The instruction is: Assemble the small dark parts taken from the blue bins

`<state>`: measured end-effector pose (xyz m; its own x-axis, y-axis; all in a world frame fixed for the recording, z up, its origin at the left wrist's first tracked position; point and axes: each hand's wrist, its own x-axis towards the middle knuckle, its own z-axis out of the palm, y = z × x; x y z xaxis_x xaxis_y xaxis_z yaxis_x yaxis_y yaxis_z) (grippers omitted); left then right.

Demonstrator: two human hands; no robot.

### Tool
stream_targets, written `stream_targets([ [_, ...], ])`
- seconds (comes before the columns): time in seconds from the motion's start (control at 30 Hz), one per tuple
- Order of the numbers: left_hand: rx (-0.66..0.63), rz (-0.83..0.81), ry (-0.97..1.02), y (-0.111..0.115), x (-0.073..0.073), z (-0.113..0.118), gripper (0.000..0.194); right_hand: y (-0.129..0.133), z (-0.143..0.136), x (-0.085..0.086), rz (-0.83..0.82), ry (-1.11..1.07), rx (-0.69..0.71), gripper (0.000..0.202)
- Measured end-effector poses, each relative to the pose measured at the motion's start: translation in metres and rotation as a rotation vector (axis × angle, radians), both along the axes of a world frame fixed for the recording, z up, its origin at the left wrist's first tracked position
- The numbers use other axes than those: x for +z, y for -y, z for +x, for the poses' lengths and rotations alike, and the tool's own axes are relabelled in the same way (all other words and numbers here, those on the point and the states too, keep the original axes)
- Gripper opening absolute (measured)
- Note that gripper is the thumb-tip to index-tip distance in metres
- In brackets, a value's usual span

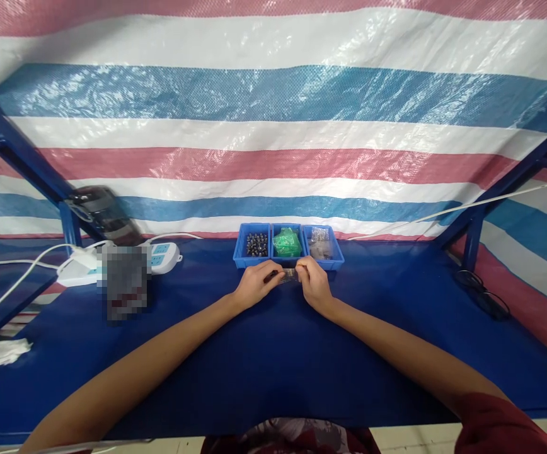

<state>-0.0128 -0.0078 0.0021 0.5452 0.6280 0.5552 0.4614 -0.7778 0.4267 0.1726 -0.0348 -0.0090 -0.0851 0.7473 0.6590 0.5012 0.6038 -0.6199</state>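
Observation:
My left hand (253,282) and my right hand (314,284) meet just in front of three small blue bins. Between their closed fingertips is a small clear plastic bag (289,275), pinched at either side. A small dark piece (270,276) shows at my left fingers; its kind is too small to make out. The left bin (239,257) holds many small dark, shiny metal parts (257,244). Green pieces in clear plastic (287,242) fill the middle bin. In the right bin (339,258) lie small clear plastic bags (321,244).
A white power strip (169,257) with cables lies left, beside a blurred-out dark object (126,280). Behind it leans a dark bottle (106,214). Crumpled white tissue (5,352) is at far left, black-framed glasses (484,295) at right. Blue frame posts flank the table.

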Motion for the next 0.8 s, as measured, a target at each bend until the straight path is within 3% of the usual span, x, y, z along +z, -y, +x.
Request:
stream_targets([
  [0.2, 0.079, -0.013, 0.104, 0.0024, 0.0039, -0.0003, 0.018, 0.001, 0.0003, 0.0036, -0.01, 0.018, 0.063, 0.02],
  [0.4, 0.069, -0.004, 0.128, 0.0023, 0.0018, 0.0, 0.016, -0.0002, 0.0003, 0.0025, -0.008, 0.071, 0.139, 0.016],
  [0.8, 0.04, -0.022, 0.064, -0.0016, -0.0026, 0.0012, 0.021, 0.0001, 0.0006, 0.0044, -0.002, 0.082, 0.117, 0.019],
])
